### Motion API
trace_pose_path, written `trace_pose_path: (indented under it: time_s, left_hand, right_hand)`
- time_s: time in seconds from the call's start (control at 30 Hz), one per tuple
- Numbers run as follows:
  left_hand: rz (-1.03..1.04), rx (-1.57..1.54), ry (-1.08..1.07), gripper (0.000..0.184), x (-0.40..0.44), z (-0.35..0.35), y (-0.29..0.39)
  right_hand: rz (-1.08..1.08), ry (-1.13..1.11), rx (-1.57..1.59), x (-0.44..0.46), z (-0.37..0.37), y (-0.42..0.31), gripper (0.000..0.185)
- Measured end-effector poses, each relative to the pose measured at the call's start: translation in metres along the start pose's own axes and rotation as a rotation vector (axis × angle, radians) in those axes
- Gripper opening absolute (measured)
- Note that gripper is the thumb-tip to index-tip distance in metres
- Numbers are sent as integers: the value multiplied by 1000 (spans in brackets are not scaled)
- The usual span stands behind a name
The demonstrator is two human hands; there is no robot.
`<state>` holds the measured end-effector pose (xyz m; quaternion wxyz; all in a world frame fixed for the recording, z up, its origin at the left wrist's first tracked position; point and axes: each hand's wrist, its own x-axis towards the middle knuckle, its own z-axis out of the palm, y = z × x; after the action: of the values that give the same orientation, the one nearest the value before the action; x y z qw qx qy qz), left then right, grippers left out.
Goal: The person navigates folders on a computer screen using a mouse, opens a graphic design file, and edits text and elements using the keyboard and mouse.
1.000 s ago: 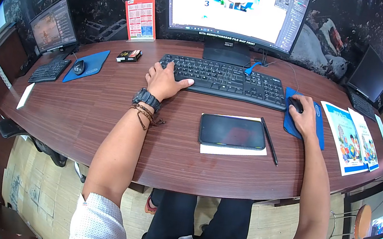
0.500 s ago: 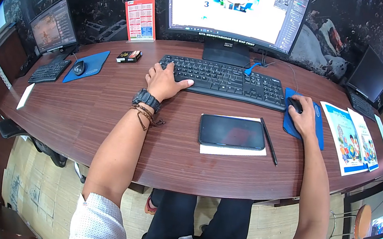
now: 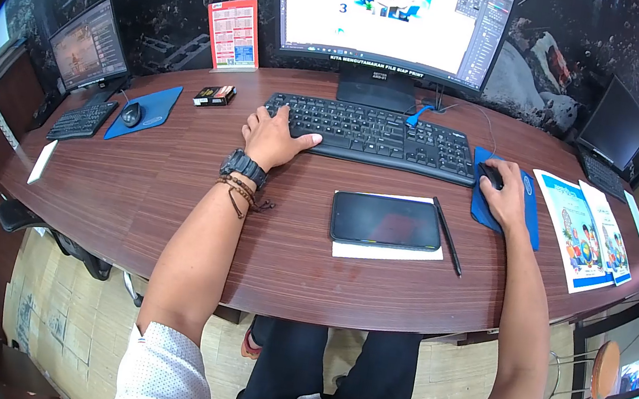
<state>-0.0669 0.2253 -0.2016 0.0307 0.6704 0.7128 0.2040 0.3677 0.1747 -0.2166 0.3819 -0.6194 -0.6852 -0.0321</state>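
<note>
My left hand (image 3: 269, 137) rests on the left end of a black keyboard (image 3: 369, 135), fingers spread over the keys and thumb stretched along its front edge. A black watch and beaded bracelets circle that wrist. Wrapped over a black computer mouse (image 3: 492, 176) is my right hand (image 3: 505, 194), on a blue mouse pad (image 3: 529, 221). Behind the keyboard a large monitor (image 3: 385, 25) shows a blue graphic and the number 3 on a white page. Between my forearms lies a dark smartphone (image 3: 387, 221) on white paper, with a black pen (image 3: 447, 236) beside it.
Printed colourful sheets (image 3: 576, 231) lie right of the mouse pad. A second monitor (image 3: 618, 123) stands at far right, another (image 3: 90, 45) at far left with its own mouse (image 3: 131, 114). A red and white calendar (image 3: 234, 32) and a small black box (image 3: 215, 95) sit toward the back.
</note>
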Motion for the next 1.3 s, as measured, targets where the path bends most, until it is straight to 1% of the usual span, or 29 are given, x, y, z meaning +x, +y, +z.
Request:
trace_pose_path:
  time_s: [0.47, 0.93, 1.3]
  left_hand:
    - [7, 18, 9, 102, -1, -1, 0]
    - [6, 23, -1, 103, 0, 0, 0]
    - [6, 28, -8, 102, 1, 0, 0]
  right_hand:
    - [7, 0, -8, 0, 0, 0, 36]
    - [-6, 22, -11, 0, 1, 3, 32]
    - [-15, 23, -2, 0, 2, 3, 34]
